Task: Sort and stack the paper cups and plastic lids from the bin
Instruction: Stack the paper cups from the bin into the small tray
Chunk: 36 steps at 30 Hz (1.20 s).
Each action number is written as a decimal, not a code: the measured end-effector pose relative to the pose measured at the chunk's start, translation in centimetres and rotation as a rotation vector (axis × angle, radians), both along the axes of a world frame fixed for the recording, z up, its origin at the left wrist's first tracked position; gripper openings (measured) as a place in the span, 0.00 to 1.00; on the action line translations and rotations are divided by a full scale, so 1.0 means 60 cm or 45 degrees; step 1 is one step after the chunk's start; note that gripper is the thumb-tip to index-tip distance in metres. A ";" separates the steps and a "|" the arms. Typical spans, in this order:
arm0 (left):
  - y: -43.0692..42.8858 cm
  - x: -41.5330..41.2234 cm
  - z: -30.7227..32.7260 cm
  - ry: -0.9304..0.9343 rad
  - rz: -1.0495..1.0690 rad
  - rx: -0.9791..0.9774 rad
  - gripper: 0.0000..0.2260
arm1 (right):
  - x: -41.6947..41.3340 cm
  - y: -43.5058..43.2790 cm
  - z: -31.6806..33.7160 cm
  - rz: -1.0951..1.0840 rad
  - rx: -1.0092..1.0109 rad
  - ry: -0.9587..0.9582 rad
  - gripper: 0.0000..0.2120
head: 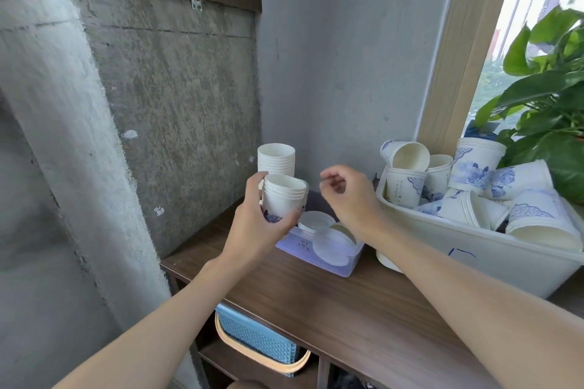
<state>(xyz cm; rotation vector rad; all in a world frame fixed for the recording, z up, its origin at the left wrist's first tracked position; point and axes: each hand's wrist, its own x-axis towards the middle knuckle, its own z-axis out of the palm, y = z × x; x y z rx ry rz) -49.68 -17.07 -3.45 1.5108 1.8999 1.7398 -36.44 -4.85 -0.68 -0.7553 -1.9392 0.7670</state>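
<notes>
The white bin point(505, 262), heaped with paper cups, sits on the table point(316, 303) just right of the right hand point(347, 196), which hovers loosely curled and holds nothing. The raised left hand point(259, 221) grips a short cup stack point(284, 196). Plastic lids point(330, 241) lie below both hands.

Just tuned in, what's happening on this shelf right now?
A person is sorting paper cups. The left hand grips a short nested stack over the wooden shelf, while the right hand hovers empty beside it, fingers loosely curled. A taller stack stands by the wall behind, lids lie in a small clear tray, and the white bin holds many jumbled cups.
</notes>
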 end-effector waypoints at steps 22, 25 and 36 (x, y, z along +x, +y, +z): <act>0.013 -0.040 -0.052 -0.026 -0.001 -0.129 0.34 | -0.111 0.105 -0.070 -0.089 0.007 -0.590 0.06; 0.014 -0.038 -0.050 -0.015 0.006 -0.128 0.33 | -0.091 0.106 -0.062 -0.086 0.067 -0.509 0.05; 0.011 -0.006 -0.031 0.051 -0.023 -0.144 0.35 | 0.003 0.046 0.020 -0.070 0.242 -0.313 0.04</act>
